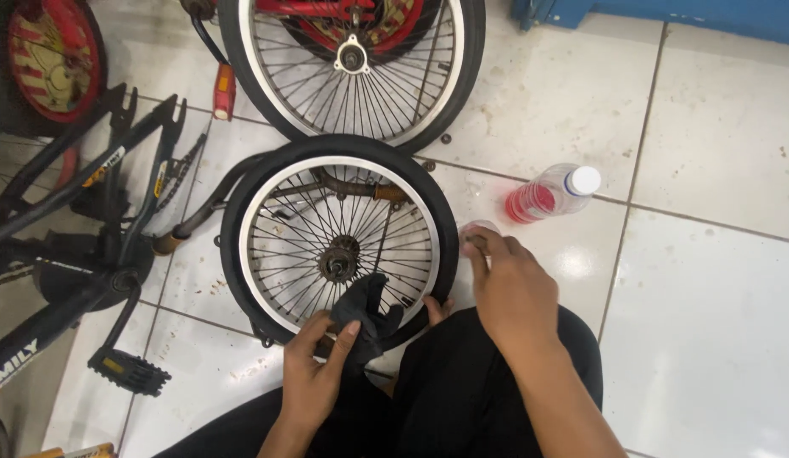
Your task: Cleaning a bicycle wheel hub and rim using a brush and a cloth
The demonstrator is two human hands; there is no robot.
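Observation:
A small bicycle wheel (339, 242) with a black tyre, white rim and rusty hub lies flat on the tiled floor in front of me. My left hand (316, 366) presses a dark cloth (366, 314) against the spokes at the near rim. My right hand (509, 284) reaches just past the wheel's right side, fingers closed on a small clear cup or cap (477, 231) that stands on the floor. My knees in black trousers (462, 394) fill the bottom of the view.
A clear plastic bottle (553, 193) with red liquid lies on the tiles to the right. A second, larger wheel (352, 68) on a red frame stands behind. A black bicycle frame (80, 220) with pedal (129, 371) lies at the left. Small nuts sit near the tile joint.

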